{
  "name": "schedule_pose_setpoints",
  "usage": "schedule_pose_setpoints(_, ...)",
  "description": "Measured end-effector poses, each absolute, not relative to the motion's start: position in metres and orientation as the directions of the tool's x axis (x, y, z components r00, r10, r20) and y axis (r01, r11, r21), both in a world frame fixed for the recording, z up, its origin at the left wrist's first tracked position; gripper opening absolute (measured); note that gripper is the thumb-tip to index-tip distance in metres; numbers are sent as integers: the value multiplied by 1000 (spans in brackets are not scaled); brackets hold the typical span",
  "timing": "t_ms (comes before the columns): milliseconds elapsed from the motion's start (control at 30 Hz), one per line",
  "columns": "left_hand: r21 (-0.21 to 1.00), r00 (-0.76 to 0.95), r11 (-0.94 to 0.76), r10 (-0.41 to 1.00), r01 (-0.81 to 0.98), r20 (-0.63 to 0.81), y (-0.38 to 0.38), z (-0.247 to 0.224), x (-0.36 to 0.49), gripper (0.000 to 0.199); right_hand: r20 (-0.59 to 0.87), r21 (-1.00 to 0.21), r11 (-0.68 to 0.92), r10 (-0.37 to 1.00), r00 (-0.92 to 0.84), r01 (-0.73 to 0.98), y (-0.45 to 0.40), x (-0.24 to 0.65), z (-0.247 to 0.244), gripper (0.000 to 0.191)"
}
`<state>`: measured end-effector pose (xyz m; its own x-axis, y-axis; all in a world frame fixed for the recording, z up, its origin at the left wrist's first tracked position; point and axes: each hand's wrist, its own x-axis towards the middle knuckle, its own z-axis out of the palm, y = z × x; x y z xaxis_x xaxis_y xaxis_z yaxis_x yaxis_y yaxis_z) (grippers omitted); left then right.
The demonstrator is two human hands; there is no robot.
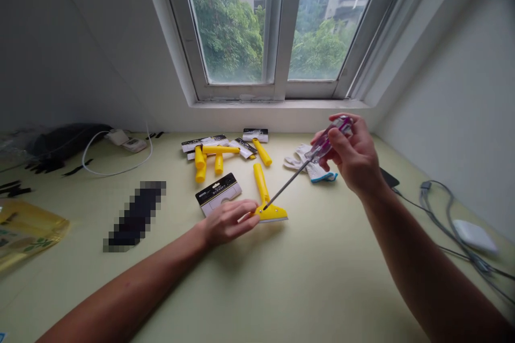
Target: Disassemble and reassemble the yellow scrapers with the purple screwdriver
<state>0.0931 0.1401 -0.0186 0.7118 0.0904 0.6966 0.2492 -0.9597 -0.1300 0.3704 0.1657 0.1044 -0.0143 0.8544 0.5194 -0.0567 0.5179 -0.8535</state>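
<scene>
A yellow scraper [261,185] lies on the table with its wide blade end towards me. My left hand [231,221] pinches the left corner of its head between the fingers. In my right hand [354,153] is a screwdriver [292,179] with a clear and purple handle, held at a slant. Its tip meets the scraper head near a screw, though exact seating in the screw is too small to tell. A black and white card [218,193] lies just behind my left hand.
Several yellow scrapers [219,150] with cards lie towards the window. Behind the screwdriver is a white glove [309,163]. Cables [450,220] and a white case [475,236] are at right; a blurred dark object [134,217] and yellow bag [30,230] at left.
</scene>
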Motion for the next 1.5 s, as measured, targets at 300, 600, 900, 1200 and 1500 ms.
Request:
schedule_pose_setpoints(300, 50, 681, -964, 220, 260, 698, 141, -22, 91, 27, 544, -834, 546, 838, 46, -75, 165, 374, 104, 26)
schedule_pose_setpoints(600, 161, 707, -952, 303, 262, 639, 139, -22, 90, 24, 545, -834, 546, 837, 36, -78, 164, 369, 104, 26)
schedule_pose_setpoints(900, -135, 712, -954, 102, 269, 694, 140, -21, 93, 18, 541, -839, 540, 841, -1, -64, 164, 369, 101, 27)
schedule_pose_setpoints(1200, -153, 689, -949, 85, 277, 720, 138, -18, 95, 19, 642, -752, 646, 763, -82, 128, 145, 376, 124, 43)
schedule_pose_setpoints(1500, 252, 712, -942, 332, 220, 619, 138, -13, 91, 27, 458, -870, 461, 887, -58, 173, 163, 398, 120, 35)
